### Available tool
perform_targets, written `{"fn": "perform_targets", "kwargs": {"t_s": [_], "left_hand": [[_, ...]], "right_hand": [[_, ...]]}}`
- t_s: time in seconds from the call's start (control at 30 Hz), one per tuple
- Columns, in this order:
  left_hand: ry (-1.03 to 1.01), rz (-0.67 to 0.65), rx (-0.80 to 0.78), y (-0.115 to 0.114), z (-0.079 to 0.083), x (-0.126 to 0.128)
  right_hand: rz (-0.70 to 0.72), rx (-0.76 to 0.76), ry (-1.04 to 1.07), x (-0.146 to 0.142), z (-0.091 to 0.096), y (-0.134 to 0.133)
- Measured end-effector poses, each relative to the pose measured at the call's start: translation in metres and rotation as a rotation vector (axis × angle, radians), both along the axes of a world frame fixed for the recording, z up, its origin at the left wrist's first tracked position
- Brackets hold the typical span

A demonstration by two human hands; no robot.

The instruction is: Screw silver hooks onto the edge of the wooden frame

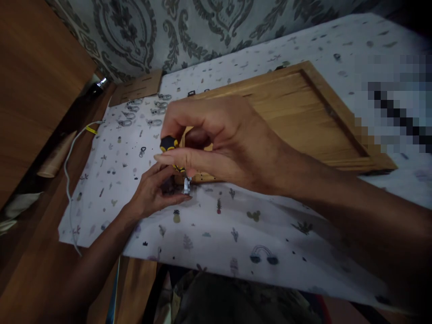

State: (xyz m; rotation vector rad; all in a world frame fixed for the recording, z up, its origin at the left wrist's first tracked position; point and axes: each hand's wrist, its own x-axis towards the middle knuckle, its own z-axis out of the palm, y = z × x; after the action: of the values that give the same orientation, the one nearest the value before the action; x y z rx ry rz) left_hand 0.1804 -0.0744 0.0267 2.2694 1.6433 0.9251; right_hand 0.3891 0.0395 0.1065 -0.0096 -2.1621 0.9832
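My right hand (216, 139) is closed around a screwdriver with a black and yellow handle (168, 143), held upright at the near corner of a wooden panel (290, 112). Below it my left hand (155, 191) pinches a small metal bracket (186, 185) against that corner. The screwdriver's shaft is mostly hidden behind my fingers. The panel lies flat on a white patterned sheet (219, 229).
Several metal brackets (148, 112) lie on the sheet beyond my hands, next to a small cardboard piece (138, 87). A white cable (69, 175) runs along the sheet's left edge over the wooden floor (33, 252). A patterned wall (162, 31) is behind.
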Motion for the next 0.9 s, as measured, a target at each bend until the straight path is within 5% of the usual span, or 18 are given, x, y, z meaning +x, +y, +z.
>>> {"fn": "perform_targets", "kwargs": {"t_s": [0.17, 0.47, 0.7, 0.9], "left_hand": [[0.005, 0.021, 0.004, -0.0014, -0.0033, -0.0012], [0.007, 0.019, 0.008, -0.0005, -0.0006, 0.0014], [-0.025, 0.022, -0.078, -0.0041, -0.0059, -0.0039], [-0.015, 0.023, -0.046, -0.0038, -0.006, -0.0038]], "right_hand": [[-0.08, -0.04, -0.069, -0.0008, -0.0001, -0.0036], [0.11, -0.024, -0.031, 0.0012, 0.0028, 0.0046], [-0.086, 0.053, 0.01, -0.0006, -0.0031, -0.005], [0.057, -0.044, -0.109, 0.002, 0.0037, 0.0002]]}}
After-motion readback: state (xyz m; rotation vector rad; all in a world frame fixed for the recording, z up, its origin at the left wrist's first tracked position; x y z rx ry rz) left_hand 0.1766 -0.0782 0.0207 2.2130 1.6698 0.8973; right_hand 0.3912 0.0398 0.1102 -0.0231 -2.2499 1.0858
